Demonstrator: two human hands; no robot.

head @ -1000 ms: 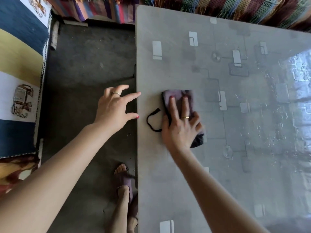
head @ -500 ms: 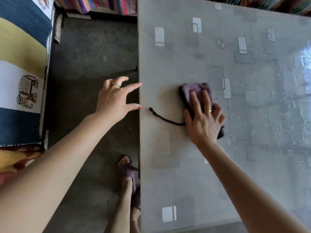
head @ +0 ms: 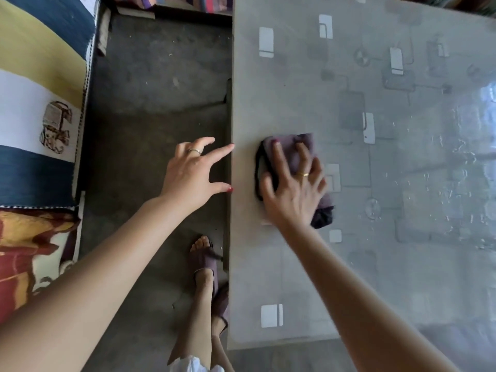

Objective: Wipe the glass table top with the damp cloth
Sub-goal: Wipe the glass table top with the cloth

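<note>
A purple damp cloth (head: 300, 146) with a dark strap lies folded on the grey glass table top (head: 308, 264), close to its left edge. My right hand (head: 292, 189) presses flat on the cloth with spread, straight fingers and covers most of it. My left hand (head: 196, 173) hovers over the floor beside the table, fingers spread; its index fingertip and thumb tip touch the table's left edge. Wet streaks glisten on the right part of the glass.
A dark concrete floor (head: 155, 108) runs left of the table. A patterned blue, yellow and white mattress (head: 37, 98) lies at far left. My sandalled foot (head: 204, 259) stands by the table's edge. Striped fabric (head: 188, 1) lies at the top.
My right hand slid the cloth right, then back left toward the table's edge; the strap that trailed out is now bunched against the cloth. My left hand stayed at the edge.
</note>
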